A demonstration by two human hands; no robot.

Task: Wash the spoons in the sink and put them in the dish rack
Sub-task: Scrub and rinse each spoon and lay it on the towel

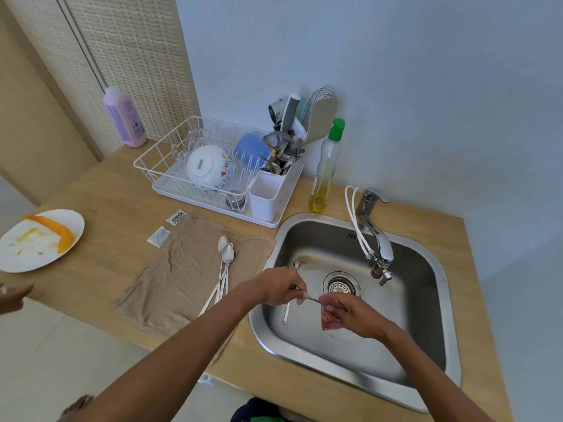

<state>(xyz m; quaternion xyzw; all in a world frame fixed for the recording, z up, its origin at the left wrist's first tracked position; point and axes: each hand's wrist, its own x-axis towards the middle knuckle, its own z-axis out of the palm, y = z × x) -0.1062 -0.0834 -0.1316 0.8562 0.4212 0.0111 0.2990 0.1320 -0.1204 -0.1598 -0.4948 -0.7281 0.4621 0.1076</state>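
Over the steel sink [426, 257], the left hand [281, 286] was closed around the handle of a spoon [312, 299], pinching it between thumb and fingers, while the right hand [356, 318] gripped a reddish mesh scrubber [330, 303] wrapped over the spoon's far end, so the bowl of the spoon was hidden. Another spoon [288, 309] lay in the basin below the left hand, near the drain [341, 284]. The faucet [376, 239] reached over the basin from the back rim. Left of the sink, on the wooden tabletop [115, 208], a tan cloth [182, 269] was spread flat with several long spoons [225, 263] lying together on it, bowls pointing away from the person. Behind the cloth stood a white dish rack [158, 166] holding a white bowl [207, 166], a blue cup [249, 147] and a caddy of utensils [269, 190]. A soap bottle [326, 175] with a green cap stood between rack and faucet. A white plate [18, 254] with an orange peel sat at the far left.
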